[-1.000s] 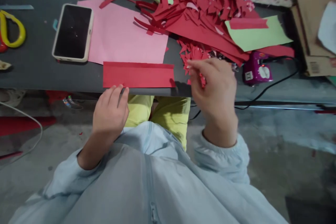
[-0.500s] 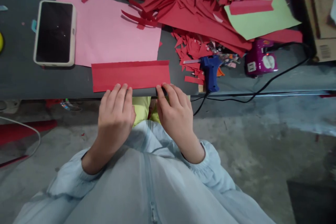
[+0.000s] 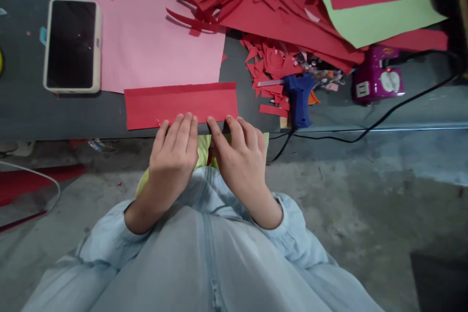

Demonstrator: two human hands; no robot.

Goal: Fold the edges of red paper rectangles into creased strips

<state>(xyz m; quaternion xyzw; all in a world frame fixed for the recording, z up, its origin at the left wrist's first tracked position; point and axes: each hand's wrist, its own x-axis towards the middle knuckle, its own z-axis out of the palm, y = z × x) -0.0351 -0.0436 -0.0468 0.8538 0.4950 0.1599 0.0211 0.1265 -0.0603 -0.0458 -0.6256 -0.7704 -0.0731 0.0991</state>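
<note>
A long red paper strip (image 3: 179, 102) lies on the dark table along its near edge, with a narrow crease on its far side. My left hand (image 3: 175, 148) rests its outstretched fingertips on the strip's near edge, left of the right hand. At the right part of that same edge, my right hand (image 3: 239, 153) touches the paper with fingers stretched and a little apart. Both thumbs are mostly hidden. Behind the strip is a pink paper sheet (image 3: 157, 44). A blue glue gun (image 3: 299, 100) lies to the right of my right hand.
A phone-like device (image 3: 72, 45) lies at the left. Red paper scraps (image 3: 270, 0) are heaped at the back, beside a green paper sheet (image 3: 383, 22). A purple power adapter (image 3: 376, 80) and a black cable (image 3: 380, 124) occupy the right side. The table's front edge runs just under my fingers.
My left hand has slid to the right along the strip's near edge, closer to my right hand. The right hand has stayed nearly in place. The view has shifted slightly.
</note>
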